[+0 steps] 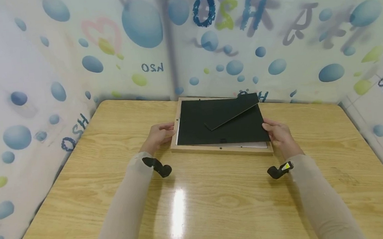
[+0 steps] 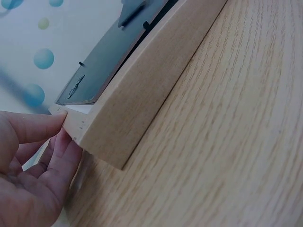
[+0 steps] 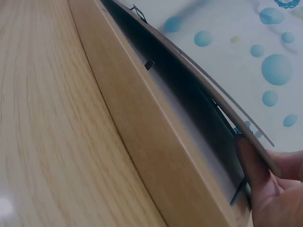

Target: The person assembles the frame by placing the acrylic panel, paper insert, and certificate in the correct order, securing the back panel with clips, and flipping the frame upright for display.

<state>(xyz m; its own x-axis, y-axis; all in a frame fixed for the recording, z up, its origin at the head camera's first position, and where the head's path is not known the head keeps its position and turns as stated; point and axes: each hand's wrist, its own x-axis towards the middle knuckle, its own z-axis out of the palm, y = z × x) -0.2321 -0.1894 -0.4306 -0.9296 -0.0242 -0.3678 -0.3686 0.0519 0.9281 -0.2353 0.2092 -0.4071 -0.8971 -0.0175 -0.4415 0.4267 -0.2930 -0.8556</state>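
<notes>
A wooden picture frame point(image 1: 197, 149) lies face down on the table, its black backing board point(image 1: 194, 115) over it. On the board's back is a black stand leg point(image 1: 235, 112), slanting up to the right. My left hand point(image 1: 159, 136) grips the frame's left side, thumb on top and fingers against the outer side in the left wrist view. With thumb and fingers, my right hand point(image 1: 282, 136) pinches the board's right edge. That edge is raised above the frame in the right wrist view, and a white sheet point(image 1: 253, 145) shows beneath it. Small dark tabs point(image 3: 149, 65) stand along the frame's inner edge.
The wooden table point(image 1: 219, 208) reaches back to a wall point(image 1: 185, 51) printed with blue bubbles and letters. Similar walls stand at left and right. A black wrist camera point(image 1: 161, 169) is on the left sleeve, another point(image 1: 278, 171) on the right.
</notes>
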